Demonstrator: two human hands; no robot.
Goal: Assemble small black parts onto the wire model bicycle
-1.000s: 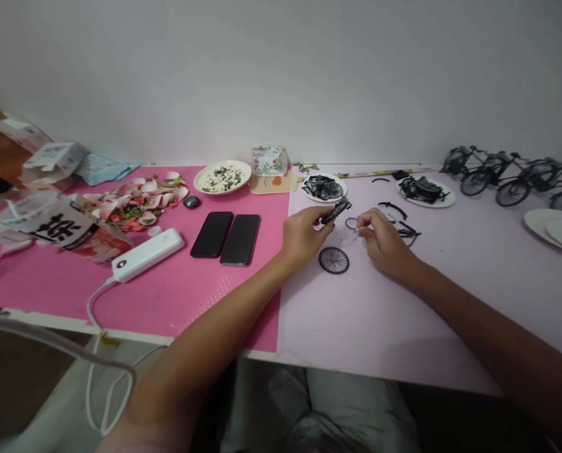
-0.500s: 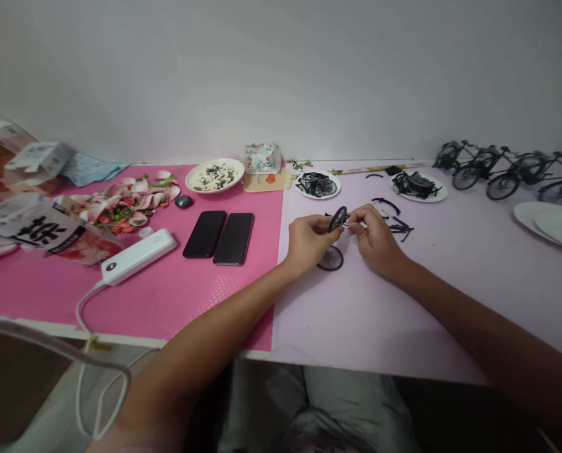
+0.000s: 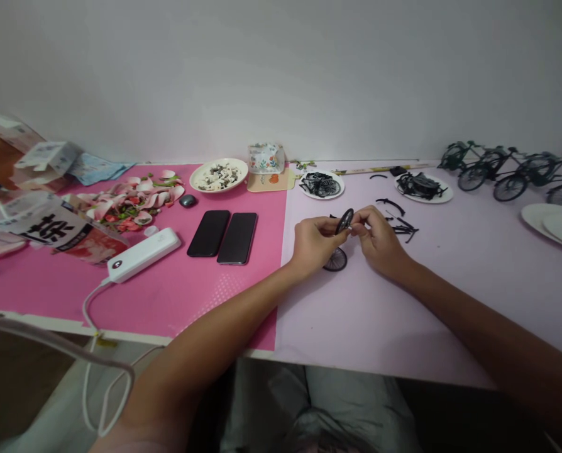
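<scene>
My left hand (image 3: 313,244) is closed on a small black model bicycle wheel (image 3: 345,220), held upright just above the table. My right hand (image 3: 375,236) is pinched close against the wheel's hub; what its fingertips hold is too small to make out. Below the left fingers a second spoked wheel (image 3: 336,259) shows in part; whether it is joined to the first is hidden. Just behind my right hand lie loose black parts (image 3: 403,228) and a curved black strip (image 3: 390,205).
Black parts fill two white plates, a left one (image 3: 340,192) and a right one (image 3: 444,196). Several model bicycles (image 3: 512,182) stand at the right by stacked plates (image 3: 538,220). To the left are two phones (image 3: 237,239), a power bank (image 3: 144,255) and pink pieces (image 3: 142,195).
The whole view has shifted slightly, so everything sits a little further right. Both hands stay together at the wheel, with only small finger movement.
</scene>
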